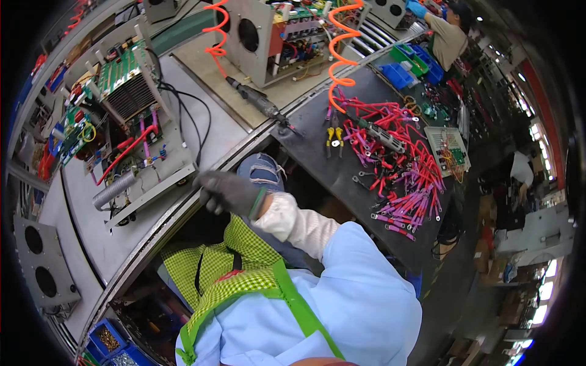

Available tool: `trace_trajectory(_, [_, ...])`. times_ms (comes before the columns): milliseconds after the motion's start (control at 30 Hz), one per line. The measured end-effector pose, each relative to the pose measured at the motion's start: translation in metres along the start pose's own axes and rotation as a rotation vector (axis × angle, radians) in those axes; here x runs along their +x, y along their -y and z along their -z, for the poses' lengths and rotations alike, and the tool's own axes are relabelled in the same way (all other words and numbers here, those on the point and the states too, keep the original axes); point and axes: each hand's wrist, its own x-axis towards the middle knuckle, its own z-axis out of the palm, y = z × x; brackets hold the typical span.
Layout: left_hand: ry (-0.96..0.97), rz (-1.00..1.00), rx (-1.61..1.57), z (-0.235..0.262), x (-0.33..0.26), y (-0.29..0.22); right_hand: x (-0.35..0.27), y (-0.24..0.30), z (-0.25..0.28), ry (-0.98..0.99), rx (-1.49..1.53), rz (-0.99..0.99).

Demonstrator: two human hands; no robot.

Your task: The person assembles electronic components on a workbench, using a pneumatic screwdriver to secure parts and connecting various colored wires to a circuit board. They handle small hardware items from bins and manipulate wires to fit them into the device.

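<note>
My right hand (231,194), in a dark grey glove, hangs over the near edge of the workbench. Its fingers are curled in; whatever they may hold is hidden. Close to its fingertips is the corner of an open metal chassis (160,190) fitted with green circuit boards, a black finned heat sink (129,97), red and purple cables and a ribbed silver cylinder (115,189). My left hand does not show.
A power screwdriver (259,102) on an orange coiled hose lies beyond my hand. On the dark table at right are heaped red and purple cables (421,183), yellow-handled pliers (334,137) and another screwdriver (384,137). A person (447,36) stands at the far right.
</note>
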Motion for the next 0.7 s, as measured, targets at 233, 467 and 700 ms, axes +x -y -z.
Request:
trace_trajectory(233, [0.043,-0.019,-0.14,-0.008,0.003,-0.023,-0.058,0.073,0.07,-0.382,-0.039,0.238])
trace_trajectory(467, [0.049,0.012,-0.286,-0.001,0.011,-0.031,-0.129,0.137,0.158,-0.873,-0.466,0.626])
trace_trajectory(700, [0.006,0.072,-0.518,0.03,0.032,-0.034,-0.265,0.19,0.306,-1.654,-1.289,0.596])
